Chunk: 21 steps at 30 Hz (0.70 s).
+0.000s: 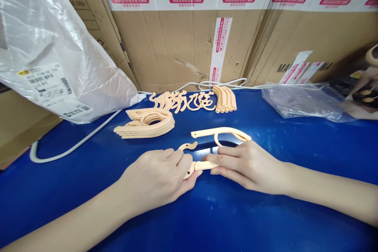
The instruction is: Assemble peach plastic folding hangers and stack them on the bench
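Note:
Cream plastic parts of folding clothes hangers are on the blue table. My left hand [163, 173] is closed around a hanger hook [189, 171], whose rounded end with a small hole shows beside the thumb. A curved cream tip [189, 146] with a hole shows just beyond my left knuckles; whether it belongs to the same hook I cannot tell. My right hand [248, 165] pinches a hanger arm [203, 165], its end touching the hook between both hands. Just behind my right fingers is another hanger arm piece [220, 131], with a curved part below it.
Behind my left hand lies a stack of cream hangers [147, 129]. Farther back are a row of loose hooks [168, 100] and a pile of arms [226, 98]. A white plastic bag [50, 47], a white cable [79, 147], clear plastic [301, 102] and cardboard boxes [177, 43] border the table.

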Each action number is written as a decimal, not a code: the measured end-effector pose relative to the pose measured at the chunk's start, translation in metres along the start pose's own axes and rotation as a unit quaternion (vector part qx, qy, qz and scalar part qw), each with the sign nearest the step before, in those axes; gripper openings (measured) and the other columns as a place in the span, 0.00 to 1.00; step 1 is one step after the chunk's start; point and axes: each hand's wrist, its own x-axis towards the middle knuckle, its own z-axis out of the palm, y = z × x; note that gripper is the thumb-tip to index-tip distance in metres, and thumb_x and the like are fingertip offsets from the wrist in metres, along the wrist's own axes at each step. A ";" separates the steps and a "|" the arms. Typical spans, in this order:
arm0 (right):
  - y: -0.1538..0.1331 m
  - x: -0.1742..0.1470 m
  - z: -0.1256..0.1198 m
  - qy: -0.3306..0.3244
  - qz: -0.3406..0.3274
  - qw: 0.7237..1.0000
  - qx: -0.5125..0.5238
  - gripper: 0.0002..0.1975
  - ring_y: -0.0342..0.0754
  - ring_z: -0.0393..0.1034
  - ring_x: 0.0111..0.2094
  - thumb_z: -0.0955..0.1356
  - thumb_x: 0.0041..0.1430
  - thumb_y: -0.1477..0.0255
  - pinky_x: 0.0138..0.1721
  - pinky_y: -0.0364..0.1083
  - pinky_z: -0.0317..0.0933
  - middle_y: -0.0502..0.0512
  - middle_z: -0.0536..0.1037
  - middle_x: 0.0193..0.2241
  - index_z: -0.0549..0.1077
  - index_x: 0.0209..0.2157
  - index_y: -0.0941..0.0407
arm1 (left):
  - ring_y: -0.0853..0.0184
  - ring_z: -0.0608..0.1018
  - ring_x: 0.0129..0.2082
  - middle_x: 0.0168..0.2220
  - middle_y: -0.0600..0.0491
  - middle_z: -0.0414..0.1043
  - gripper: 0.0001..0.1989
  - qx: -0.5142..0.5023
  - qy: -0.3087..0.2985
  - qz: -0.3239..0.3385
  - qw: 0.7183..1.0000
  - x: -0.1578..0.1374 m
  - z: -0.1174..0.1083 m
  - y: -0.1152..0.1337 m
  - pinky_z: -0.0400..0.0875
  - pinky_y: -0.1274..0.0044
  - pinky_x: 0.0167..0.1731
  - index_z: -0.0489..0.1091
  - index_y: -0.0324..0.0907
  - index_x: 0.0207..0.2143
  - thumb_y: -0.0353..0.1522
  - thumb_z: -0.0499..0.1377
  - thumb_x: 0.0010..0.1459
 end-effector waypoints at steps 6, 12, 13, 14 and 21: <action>0.000 0.000 0.001 -0.013 -0.041 0.998 -0.040 0.18 0.43 0.70 0.28 0.56 0.70 0.68 0.24 0.42 0.57 0.54 0.76 0.30 0.70 0.51 0.59 | 0.70 0.69 0.17 0.19 0.59 0.64 0.15 -0.055 -0.013 0.015 0.998 0.000 0.001 -0.001 0.57 0.75 0.17 0.62 0.42 0.27 0.36 0.45 0.67; -0.002 0.001 0.000 -0.008 -0.064 0.998 -0.020 0.17 0.43 0.68 0.28 0.58 0.69 0.68 0.26 0.42 0.58 0.54 0.76 0.31 0.70 0.50 0.60 | 0.69 0.70 0.18 0.21 0.59 0.65 0.13 -0.088 -0.046 0.027 0.995 -0.003 -0.001 0.006 0.57 0.75 0.18 0.61 0.42 0.31 0.32 0.44 0.68; -0.002 0.000 -0.001 0.011 -0.064 0.998 -0.018 0.17 0.43 0.68 0.27 0.58 0.68 0.67 0.26 0.42 0.58 0.53 0.75 0.30 0.71 0.49 0.60 | 0.69 0.70 0.18 0.21 0.59 0.64 0.13 -0.083 -0.041 0.021 0.995 -0.003 -0.002 0.007 0.57 0.74 0.17 0.61 0.42 0.30 0.33 0.44 0.68; -0.002 0.000 -0.002 0.037 -0.063 0.997 -0.024 0.17 0.43 0.68 0.26 0.59 0.68 0.66 0.27 0.43 0.58 0.52 0.75 0.28 0.71 0.48 0.59 | 0.69 0.70 0.18 0.20 0.59 0.64 0.13 -0.077 -0.036 0.016 0.996 -0.003 -0.002 0.007 0.56 0.74 0.17 0.61 0.42 0.30 0.33 0.45 0.68; 0.012 0.001 -0.013 0.200 0.059 0.975 -0.081 0.11 0.49 0.67 0.37 0.61 0.65 0.70 0.37 0.49 0.61 0.58 0.73 0.37 0.73 0.33 0.56 | 0.71 0.69 0.17 0.20 0.59 0.63 0.15 -0.065 -0.024 -0.004 0.998 -0.002 -0.005 0.002 0.57 0.76 0.17 0.63 0.41 0.30 0.34 0.44 0.69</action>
